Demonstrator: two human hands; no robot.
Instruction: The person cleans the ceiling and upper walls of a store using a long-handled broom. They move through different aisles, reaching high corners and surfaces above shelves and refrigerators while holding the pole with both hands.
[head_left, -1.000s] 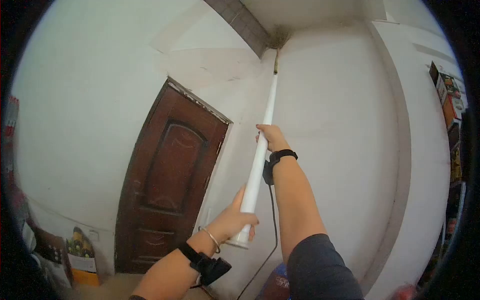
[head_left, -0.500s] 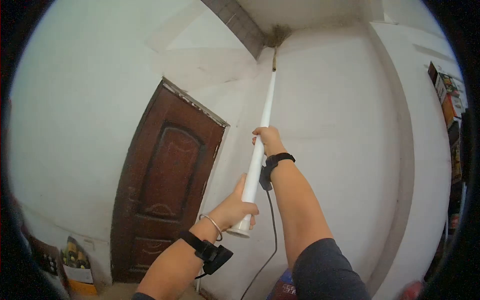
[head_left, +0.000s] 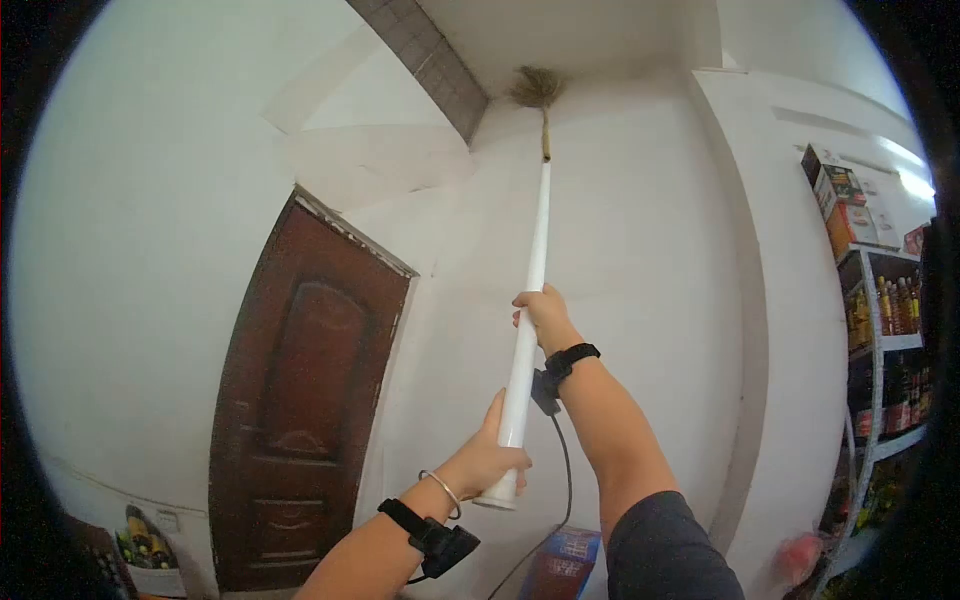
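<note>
I hold a long white pole (head_left: 533, 262) that points up at the ceiling. Its top carries a straw broom head (head_left: 536, 88), which touches the white ceiling just right of a grey tiled beam (head_left: 421, 55). My left hand (head_left: 489, 457) grips the pole's bottom end, with a bangle and a black strapped device on the wrist. Higher up, my right hand (head_left: 541, 313) wraps around the pole's middle, a black band on its wrist and a cable hanging below.
A dark brown wooden door (head_left: 297, 400) stands in the white wall at the left. Shelves with bottles and boxes (head_left: 882, 330) fill the right edge. A red and blue box (head_left: 565, 561) sits low near the wall, and printed cartons (head_left: 143, 545) lie at the bottom left.
The view has swung right and down, bringing the shelves into sight. The broom head has moved out of the corner by the beam onto the open ceiling. Both hands kept their grip.
</note>
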